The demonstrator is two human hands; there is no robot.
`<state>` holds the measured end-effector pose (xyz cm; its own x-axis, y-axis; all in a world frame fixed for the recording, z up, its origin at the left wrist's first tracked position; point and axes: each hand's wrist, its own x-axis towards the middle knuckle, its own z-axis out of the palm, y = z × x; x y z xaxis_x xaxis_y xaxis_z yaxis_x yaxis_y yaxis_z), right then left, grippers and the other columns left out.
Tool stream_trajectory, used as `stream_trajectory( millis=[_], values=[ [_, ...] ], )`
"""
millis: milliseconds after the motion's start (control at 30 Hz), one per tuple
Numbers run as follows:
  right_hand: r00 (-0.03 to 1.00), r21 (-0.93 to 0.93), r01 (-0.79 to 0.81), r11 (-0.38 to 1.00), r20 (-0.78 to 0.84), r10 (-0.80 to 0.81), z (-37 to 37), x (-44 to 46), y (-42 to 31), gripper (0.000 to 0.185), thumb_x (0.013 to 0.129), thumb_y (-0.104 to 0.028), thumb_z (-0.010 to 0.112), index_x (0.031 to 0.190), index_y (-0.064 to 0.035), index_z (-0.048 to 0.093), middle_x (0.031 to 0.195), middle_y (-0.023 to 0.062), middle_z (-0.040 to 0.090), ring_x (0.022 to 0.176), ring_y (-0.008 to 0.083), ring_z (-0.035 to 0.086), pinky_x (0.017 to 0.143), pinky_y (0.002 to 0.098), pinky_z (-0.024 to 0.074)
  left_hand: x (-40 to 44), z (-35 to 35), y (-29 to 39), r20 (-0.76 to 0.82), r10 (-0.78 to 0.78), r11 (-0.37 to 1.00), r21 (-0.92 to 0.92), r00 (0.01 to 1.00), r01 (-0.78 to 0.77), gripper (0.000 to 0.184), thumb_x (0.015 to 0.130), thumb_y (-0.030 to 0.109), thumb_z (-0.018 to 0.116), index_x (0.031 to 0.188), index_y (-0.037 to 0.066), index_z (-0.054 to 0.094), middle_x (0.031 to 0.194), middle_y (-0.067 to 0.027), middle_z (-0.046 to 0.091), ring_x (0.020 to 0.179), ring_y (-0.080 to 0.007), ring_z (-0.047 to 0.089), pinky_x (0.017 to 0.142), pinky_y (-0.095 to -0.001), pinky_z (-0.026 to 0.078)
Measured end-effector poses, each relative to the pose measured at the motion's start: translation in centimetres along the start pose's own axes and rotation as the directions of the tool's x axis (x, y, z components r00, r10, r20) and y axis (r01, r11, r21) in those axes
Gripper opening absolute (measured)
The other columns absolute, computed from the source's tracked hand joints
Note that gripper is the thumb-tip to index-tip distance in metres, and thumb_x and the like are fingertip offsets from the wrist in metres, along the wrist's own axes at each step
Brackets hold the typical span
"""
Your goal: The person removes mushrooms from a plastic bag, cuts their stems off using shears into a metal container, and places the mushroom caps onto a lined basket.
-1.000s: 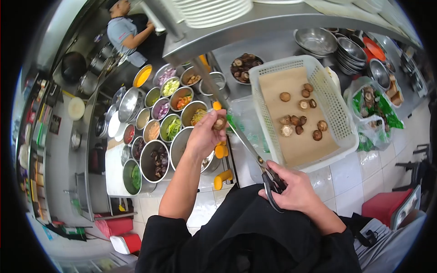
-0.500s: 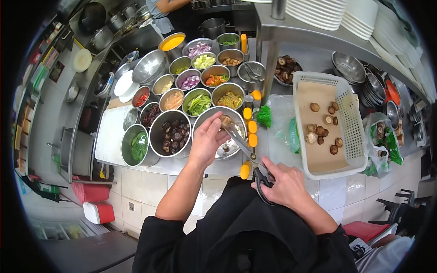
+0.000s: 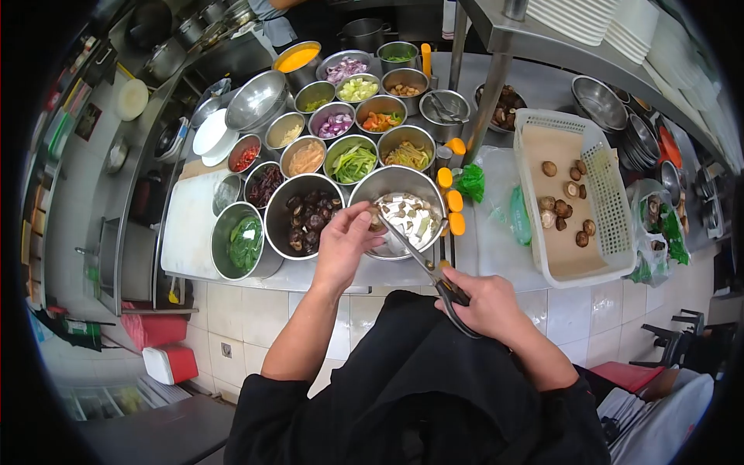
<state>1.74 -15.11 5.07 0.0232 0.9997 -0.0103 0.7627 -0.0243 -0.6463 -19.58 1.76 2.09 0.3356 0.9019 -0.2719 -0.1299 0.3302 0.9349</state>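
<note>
My left hand (image 3: 349, 239) pinches a brown mushroom (image 3: 376, 218) between thumb and fingers, above the left side of a steel bowl (image 3: 358, 183). White and brown cut mushroom pieces (image 3: 415, 217) lie in that bowl. My right hand (image 3: 488, 304) is wrapped round the black handles of a pair of scissors (image 3: 415, 254). The blades point up and left over the bowl's near rim, with their tips at the mushroom. Part of the mushroom is hidden behind my fingers.
Left of the bowl stand a pot of dark mushrooms (image 3: 273, 232) and a pot of green leaves (image 3: 248, 242). Several tubs of cut vegetables (image 3: 353, 163) stand behind. Whole mushrooms (image 3: 573, 190) lie in a white basket (image 3: 546, 271) at right. A person (image 3: 275, 27) stands at the back.
The view has shifted, so the table's things sit further right. My left hand and the mushroom are lower against the bowl, uncovering more cut pieces. The scissors still meet the mushroom.
</note>
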Motion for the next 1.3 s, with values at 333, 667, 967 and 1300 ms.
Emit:
stream_trajectory(
  millis=[333, 667, 967, 1300],
  values=[
    [0.879, 0.381, -0.272, 0.884, -0.276, 0.389, -3.4, -5.9, 1.6, 0.063, 0.077, -0.030, 0.088, 0.131, -0.0074, 0.065, 0.061, 0.0035, 0.055, 0.054, 0.0087, 0.047, 0.055, 0.0260, 0.0433, 3.5, 4.0, 2.3, 0.203, 0.190, 0.767, 0.581, 0.961, -0.274, 0.036, 0.090, 0.018, 0.075, 0.111, -0.003, 0.054, 0.098, -0.0123, 0.067, 0.081, -0.0170, 0.069, 0.073, -0.0268, 0.056],
    [0.669, 0.572, -0.311, 0.759, -0.436, 0.602, -6.9, -11.6, 5.3, 0.062, 0.078, -0.012, 0.087, 0.132, 0.0050, 0.061, 0.070, -0.0029, 0.058, 0.061, 0.0024, 0.047, 0.057, 0.0194, 0.0423, 8.0, 21.0, 1.9, 0.676, -0.213, -0.251, 0.660, 0.705, -0.708, 0.100, 0.073, 0.043, 0.084, 0.152, 0.009, 0.034, 0.156, -0.0289, 0.031, 0.137, -0.0432, 0.045, 0.106, -0.0461, 0.046],
    [0.670, 0.482, -0.315, 0.818, -0.497, 0.551, -9.3, -14.3, 10.1, 0.060, 0.078, -0.019, 0.087, 0.129, 0.0019, 0.064, 0.068, 0.0038, 0.065, 0.059, 0.0048, 0.052, 0.059, 0.0220, 0.0465, 14.0, 24.5, -3.9, 0.383, -0.414, -0.329, 0.782, 0.826, -0.528, 0.103, 0.071, 0.045, 0.081, 0.154, 0.009, 0.030, 0.131, -0.0215, 0.062, 0.118, -0.0337, 0.063, 0.096, -0.0453, 0.053],
    [0.396, 0.578, -0.375, 0.725, -0.607, 0.689, -9.6, -19.7, 10.5, 0.065, 0.078, -0.022, 0.087, 0.134, -0.0012, 0.061, 0.067, 0.0028, 0.064, 0.059, 0.0048, 0.053, 0.058, 0.0230, 0.0470, 8.5, 29.7, 6.0, 0.848, -0.080, -0.038, 0.522, 0.524, -0.852, 0.044, 0.082, 0.031, 0.074, 0.118, 0.006, 0.068, 0.112, -0.0180, 0.069, 0.100, -0.0388, 0.066, 0.087, -0.0445, 0.053]
  ],
)
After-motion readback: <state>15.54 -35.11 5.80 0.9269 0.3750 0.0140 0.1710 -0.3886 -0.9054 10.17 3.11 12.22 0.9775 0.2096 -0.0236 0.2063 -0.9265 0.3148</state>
